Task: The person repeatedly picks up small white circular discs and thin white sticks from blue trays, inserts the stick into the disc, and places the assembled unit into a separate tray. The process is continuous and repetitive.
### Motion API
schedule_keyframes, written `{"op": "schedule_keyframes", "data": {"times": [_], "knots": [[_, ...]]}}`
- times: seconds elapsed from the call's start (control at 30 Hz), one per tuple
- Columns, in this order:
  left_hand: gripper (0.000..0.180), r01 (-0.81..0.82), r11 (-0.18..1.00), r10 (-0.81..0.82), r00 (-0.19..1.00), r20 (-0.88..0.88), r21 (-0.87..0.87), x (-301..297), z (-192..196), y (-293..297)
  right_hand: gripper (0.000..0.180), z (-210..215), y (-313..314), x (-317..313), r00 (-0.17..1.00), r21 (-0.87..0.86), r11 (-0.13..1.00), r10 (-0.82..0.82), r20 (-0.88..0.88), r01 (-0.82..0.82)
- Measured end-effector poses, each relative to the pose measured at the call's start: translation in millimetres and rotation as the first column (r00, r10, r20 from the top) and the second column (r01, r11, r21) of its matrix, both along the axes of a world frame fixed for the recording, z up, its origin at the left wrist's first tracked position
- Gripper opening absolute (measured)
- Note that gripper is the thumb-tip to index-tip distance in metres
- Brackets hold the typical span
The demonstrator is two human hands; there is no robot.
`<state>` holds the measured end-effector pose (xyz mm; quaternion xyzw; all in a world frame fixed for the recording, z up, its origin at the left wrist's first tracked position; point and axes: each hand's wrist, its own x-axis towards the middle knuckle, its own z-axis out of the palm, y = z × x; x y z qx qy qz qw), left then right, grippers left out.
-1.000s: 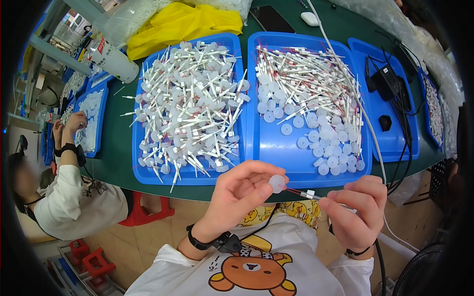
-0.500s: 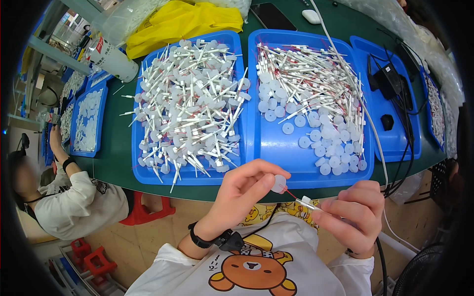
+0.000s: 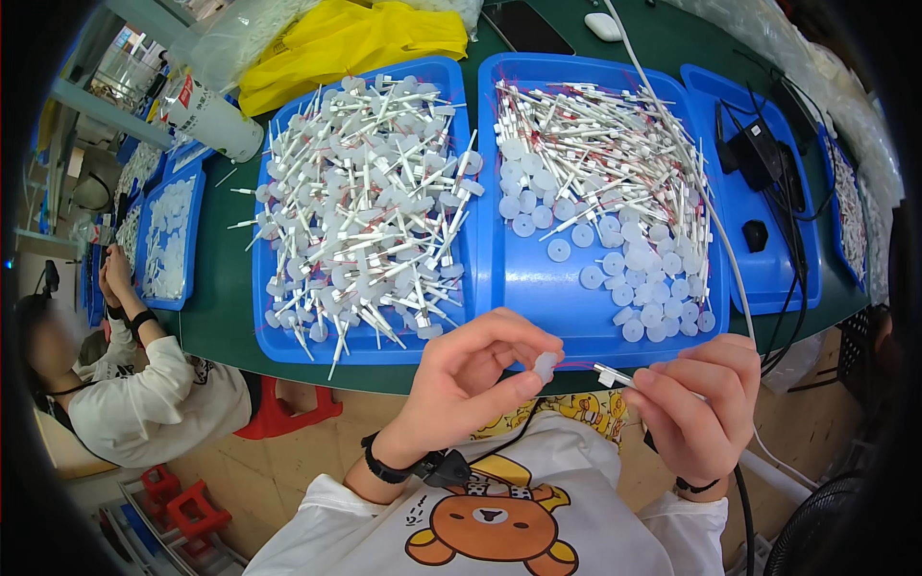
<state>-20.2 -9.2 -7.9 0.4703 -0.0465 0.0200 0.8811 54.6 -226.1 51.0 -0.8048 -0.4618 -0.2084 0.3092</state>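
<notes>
As the head view looks down on your desk [image 3: 219,298], both hands: over the near edge, facing each other, each pinching one end of a wired piece.
Left hand [image 3: 475,376]: thumb and index fingertips pressed on the pale disc [image 3: 545,368]; the remaining fingers curl loosely behind.
Right hand [image 3: 699,403]: thumb and fingers pinching the slim rod [image 3: 615,374], whose leading end and small white tab stick out toward your left.
Pale disc: held at your left fingertips, over the desk's near edge; you are gripping it turned partly edge-on.
Red wire [image 3: 574,364]: spans the short gap between disc and rod, with a slight bend.
Key relation: from your right hand, the disc lies to the left and slightly farther from you; the rod's long axis runs mostly left to right, its free end aimed roughly at the disc. Your left hand is nearer the disc, your right nearer the rod. Disc and rod end are apart.
Left tray [image 3: 470,288]: beyond your left hand, along the near edge, heaped with discs and rods.
Right tray [image 3: 543,290]: beside it, rods toward its far edge, loose discs toward its near right corner.
White cable [image 3: 718,235]: crosses the right tray's right edge and drops past the desk's near edge.
</notes>
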Motion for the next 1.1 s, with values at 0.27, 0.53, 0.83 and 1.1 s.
{"op": "schedule_keyframes", "data": {"times": [0.27,0.53,0.83,1.1], "knots": [[0.029,-0.011,0.998,0.01,1.0,-0.009,-0.062,-0.3,-2.2,0.0,0.03,2.3,-3.4,-0.6,0.992,-0.001,0.993,0.12,-0.041,-0.12],[0.028,0.037,0.998,-0.039,0.998,-0.041,-0.052,-3.5,-4.1,1.8,0.027,2.6,-5.7,-4.9,0.984,-0.001,0.984,0.18,0.005,-0.18],[0.027,0.038,0.998,-0.037,0.999,0.022,-0.058,-3.4,-2.1,-1.7,0.021,12.8,-2.3,-11.4,0.993,-0.017,0.993,0.114,0.0,-0.114],[0.027,0.046,0.996,-0.043,0.998,0.041,-0.071,-5.9,-3.8,-1.8,0.021,18.2,-0.9,-18.6,0.993,-0.005,0.995,0.098,-0.072,-0.099]]}}
